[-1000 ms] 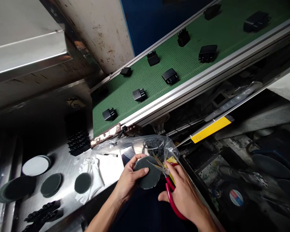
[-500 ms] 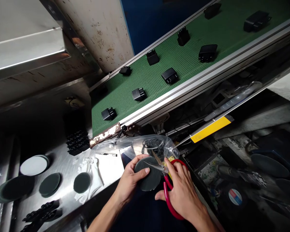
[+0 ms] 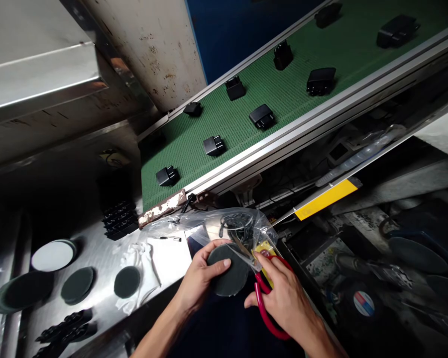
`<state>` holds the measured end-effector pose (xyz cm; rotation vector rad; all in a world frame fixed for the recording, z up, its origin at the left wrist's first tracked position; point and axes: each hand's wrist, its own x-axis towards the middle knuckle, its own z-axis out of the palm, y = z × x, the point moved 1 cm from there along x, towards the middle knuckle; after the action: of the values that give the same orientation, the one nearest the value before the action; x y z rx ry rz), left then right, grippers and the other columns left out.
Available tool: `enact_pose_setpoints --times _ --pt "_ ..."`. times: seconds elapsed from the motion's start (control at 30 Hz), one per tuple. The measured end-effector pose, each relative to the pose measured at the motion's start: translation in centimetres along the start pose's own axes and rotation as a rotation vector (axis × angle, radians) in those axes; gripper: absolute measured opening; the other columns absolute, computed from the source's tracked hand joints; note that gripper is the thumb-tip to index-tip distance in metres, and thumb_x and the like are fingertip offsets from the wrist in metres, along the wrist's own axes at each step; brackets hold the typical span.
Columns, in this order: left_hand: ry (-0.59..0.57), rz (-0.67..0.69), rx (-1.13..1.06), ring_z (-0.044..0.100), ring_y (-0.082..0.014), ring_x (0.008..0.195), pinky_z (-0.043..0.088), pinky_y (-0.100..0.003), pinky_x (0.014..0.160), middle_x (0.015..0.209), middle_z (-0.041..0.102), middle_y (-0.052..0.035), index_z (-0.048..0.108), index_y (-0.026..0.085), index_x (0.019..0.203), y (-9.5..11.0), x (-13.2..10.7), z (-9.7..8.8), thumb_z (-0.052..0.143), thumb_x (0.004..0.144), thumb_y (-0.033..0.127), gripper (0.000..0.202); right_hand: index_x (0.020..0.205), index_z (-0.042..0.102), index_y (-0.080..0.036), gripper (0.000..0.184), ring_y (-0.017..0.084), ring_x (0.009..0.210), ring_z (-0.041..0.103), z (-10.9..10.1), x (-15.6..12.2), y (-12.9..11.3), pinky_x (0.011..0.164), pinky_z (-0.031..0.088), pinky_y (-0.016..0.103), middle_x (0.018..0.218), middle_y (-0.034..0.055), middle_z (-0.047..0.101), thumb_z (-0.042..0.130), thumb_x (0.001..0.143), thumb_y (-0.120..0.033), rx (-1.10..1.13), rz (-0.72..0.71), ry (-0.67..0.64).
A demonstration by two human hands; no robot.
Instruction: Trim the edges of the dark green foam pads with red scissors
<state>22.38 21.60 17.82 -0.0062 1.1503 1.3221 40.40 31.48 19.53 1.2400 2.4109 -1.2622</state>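
My left hand pinches a dark grey round sanding disc, thumb on its face and fingers behind. In my right hand are red-handled scissors, with the fingers through the upper loop and the thumb near the lower one. Their blades lie at the disc's upper right edge, slightly apart. Just beyond the hands rests a clear plastic bag, with a coil of dark cable seen at it. A yellow item shows partly behind the scissors.
Several black plug adapters lie on a green conveyor belt. On the metal bench at left are more round discs, a white disc, a white cloth, a pen and stacked black parts.
The scissor blades have come closer together at the disc's edge. My right hand has shifted slightly right and down. My left hand and the disc stay nearly still.
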Motion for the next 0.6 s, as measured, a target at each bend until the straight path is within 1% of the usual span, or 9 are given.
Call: enact_pose_setpoints --times 0.17,0.27,0.3,0.37,0.47,0.53,0.6 --pt "0.006 -0.012 -0.012 0.063 -0.0177 0.075 0.054 -0.028 0.067 0.097 0.063 -0.0069 0.051 0.019 0.111 0.0 0.2 -0.2 0.073 0.076 0.023 0.042 0.134 0.048 -0.031 0.086 0.030 0.116 0.054 -0.3 -0.1 0.2 0.098 0.045 0.039 0.118 0.0048 0.060 0.086 0.057 -0.040 0.016 0.011 -0.026" --pt "0.006 -0.017 -0.040 0.062 -0.0164 0.070 0.054 -0.028 0.064 0.090 0.063 -0.0048 0.050 0.019 0.104 -0.1 0.3 -0.3 0.073 0.077 0.024 0.036 0.134 0.049 -0.030 0.084 0.030 0.119 0.052 -0.4 0.1 0.1 0.098 0.045 0.040 0.119 0.0059 0.060 0.085 0.059 -0.041 -0.006 0.024 -0.040" --pt "0.006 -0.024 -0.039 0.062 -0.0162 0.069 0.053 -0.028 0.063 0.087 0.063 -0.0047 0.050 0.018 0.101 -0.2 0.3 -0.4 0.072 0.078 0.025 0.033 0.135 0.048 -0.030 0.086 0.031 0.122 0.050 -0.4 0.2 0.0 0.099 0.044 0.040 0.122 0.0066 0.059 0.085 0.058 -0.044 -0.019 0.023 -0.049" --pt "0.001 -0.036 -0.023 0.062 -0.0165 0.068 0.053 -0.027 0.062 0.085 0.064 -0.0058 0.050 0.016 0.096 -0.4 0.3 -0.4 0.071 0.079 0.027 0.029 0.140 0.041 -0.029 0.096 0.032 0.124 0.047 -0.5 0.3 -0.3 0.102 0.042 0.043 0.128 0.0082 0.054 0.084 0.056 -0.052 -0.057 0.008 -0.069" --pt "-0.018 -0.038 -0.007 0.062 -0.0163 0.070 0.053 -0.025 0.063 0.086 0.065 -0.0068 0.051 0.016 0.096 -0.6 0.2 -0.2 0.072 0.078 0.027 0.030 0.146 0.029 -0.029 0.110 0.034 0.121 0.046 -0.7 0.4 -0.8 0.102 0.038 0.049 0.128 0.0097 0.051 0.080 0.054 -0.063 -0.141 -0.034 -0.067" --pt "-0.024 -0.030 -0.006 0.062 -0.0154 0.070 0.052 -0.024 0.063 0.086 0.065 -0.0064 0.051 0.016 0.096 -0.5 0.2 -0.1 0.073 0.077 0.027 0.031 0.147 0.027 -0.030 0.110 0.035 0.117 0.046 -0.7 0.4 -1.0 0.101 0.037 0.051 0.125 0.0103 0.052 0.077 0.055 -0.066 -0.183 -0.053 -0.051" --pt "-0.023 -0.024 0.002 0.061 -0.0147 0.069 0.052 -0.024 0.062 0.086 0.065 -0.0062 0.051 0.015 0.095 -0.3 0.2 0.0 0.074 0.077 0.028 0.032 0.146 0.029 -0.029 0.109 0.035 0.117 0.046 -0.6 0.5 -1.0 0.101 0.037 0.052 0.124 0.0109 0.052 0.075 0.055 -0.068 -0.197 -0.063 -0.037"
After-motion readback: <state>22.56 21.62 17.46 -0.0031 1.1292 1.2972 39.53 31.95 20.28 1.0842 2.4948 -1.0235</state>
